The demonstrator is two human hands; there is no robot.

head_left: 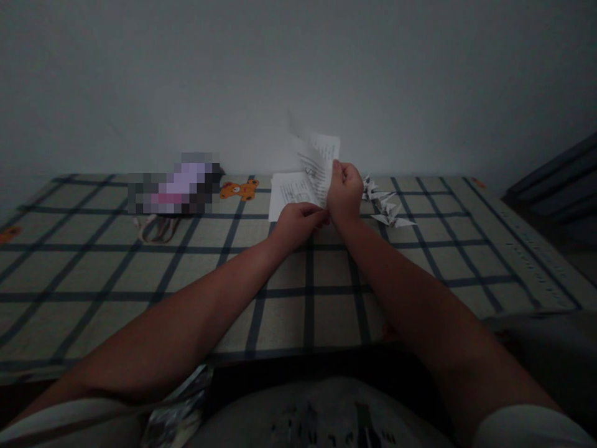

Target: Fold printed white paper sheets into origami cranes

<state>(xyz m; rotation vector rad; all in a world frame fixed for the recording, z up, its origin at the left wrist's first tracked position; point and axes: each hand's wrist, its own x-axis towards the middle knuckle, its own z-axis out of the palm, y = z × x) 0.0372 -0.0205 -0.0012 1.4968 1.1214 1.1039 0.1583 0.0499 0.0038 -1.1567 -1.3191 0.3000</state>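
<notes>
A printed white paper sheet (pixel 316 163) is held upright over a checked cloth surface (pixel 186 261). My right hand (pixel 345 191) is closed on its right edge, thumb on top. My left hand (pixel 298 223) pinches the sheet's lower edge from below, just left of the right hand. Another printed sheet (pixel 289 190) lies flat on the cloth behind the hands. Several folded paper cranes (pixel 385 204) sit just to the right of my right hand.
A blurred-out object (pixel 175 186) lies at the back left with a looped strap (pixel 156 229) in front of it. An orange bear print (pixel 239 189) shows on the cloth. A plain wall stands behind. Dark furniture (pixel 555 186) is at the right.
</notes>
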